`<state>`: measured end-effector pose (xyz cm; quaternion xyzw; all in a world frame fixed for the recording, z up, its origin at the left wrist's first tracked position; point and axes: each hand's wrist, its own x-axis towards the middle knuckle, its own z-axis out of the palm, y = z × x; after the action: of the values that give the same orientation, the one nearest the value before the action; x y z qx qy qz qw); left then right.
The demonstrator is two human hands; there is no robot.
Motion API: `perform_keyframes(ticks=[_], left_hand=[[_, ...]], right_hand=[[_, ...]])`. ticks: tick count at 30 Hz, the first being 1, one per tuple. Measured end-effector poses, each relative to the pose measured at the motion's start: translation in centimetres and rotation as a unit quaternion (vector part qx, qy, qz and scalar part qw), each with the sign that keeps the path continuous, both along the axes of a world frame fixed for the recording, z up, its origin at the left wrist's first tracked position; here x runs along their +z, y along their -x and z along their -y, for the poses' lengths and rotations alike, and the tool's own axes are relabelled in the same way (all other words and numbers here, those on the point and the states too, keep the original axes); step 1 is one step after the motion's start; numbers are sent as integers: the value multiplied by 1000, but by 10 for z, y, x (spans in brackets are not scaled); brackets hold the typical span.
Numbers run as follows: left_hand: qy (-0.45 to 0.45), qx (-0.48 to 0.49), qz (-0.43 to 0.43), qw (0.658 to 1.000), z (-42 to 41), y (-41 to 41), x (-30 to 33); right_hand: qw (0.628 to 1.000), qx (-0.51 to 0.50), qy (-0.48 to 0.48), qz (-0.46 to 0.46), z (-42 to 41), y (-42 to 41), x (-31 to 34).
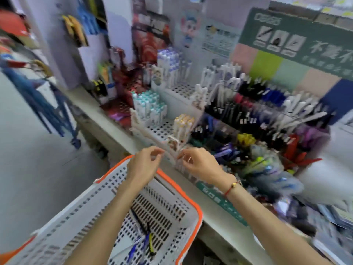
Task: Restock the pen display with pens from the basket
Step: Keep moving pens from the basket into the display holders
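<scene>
A grey basket with an orange rim (199, 215) hangs under my forearms, with a few blue, black and yellow pens (146, 242) on its bottom. The pen display (162, 129) stands on the shelf in stepped white perforated tiers, holding clusters of white, teal and dark pens. My right hand (198, 163) is at the display's near front corner, fingertips pinched on a pale pen (180, 166) in the front row. My left hand (146, 165) hovers just left of it above the basket's far rim, thumb and forefinger curled together. Blur hides whether it holds anything.
Dark, blue and white pens (267, 111) fill the racks to the right, with colourful novelty pens (263, 161) in front. The shelf's pale front edge (114, 129) runs diagonally. A blue cart frame (57, 115) stands on the floor at left.
</scene>
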<state>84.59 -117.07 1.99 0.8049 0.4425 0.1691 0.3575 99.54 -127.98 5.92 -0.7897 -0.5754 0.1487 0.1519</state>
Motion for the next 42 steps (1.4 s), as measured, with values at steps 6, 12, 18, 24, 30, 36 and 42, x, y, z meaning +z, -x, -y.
perform_keyframes(ticks=[6,12,18,24,30,36,42], left_hand=[[113,89,-98,985,9,93,-74],[238,197,-124,943,48,172,-157],[318,197,-157,914,113,190,-236],[289,124,-224,922,163,166,-284],[156,55,-303,939,162,158,-294],[246,57,-306,918,147,184,-292],[439,1,-229,869,134,244,-286]], right_hand=[[973,136,173,-62,-28,58,-77],[925,218,300,-79,-26,103,-171],[875,330,336,106,-12,121,-243],[726,561,275,287,-9,132,-292],[699,630,174,291,-13,133,-321],[693,650,187,248,-14,119,-323],[708,645,201,205,-16,112,-324]])
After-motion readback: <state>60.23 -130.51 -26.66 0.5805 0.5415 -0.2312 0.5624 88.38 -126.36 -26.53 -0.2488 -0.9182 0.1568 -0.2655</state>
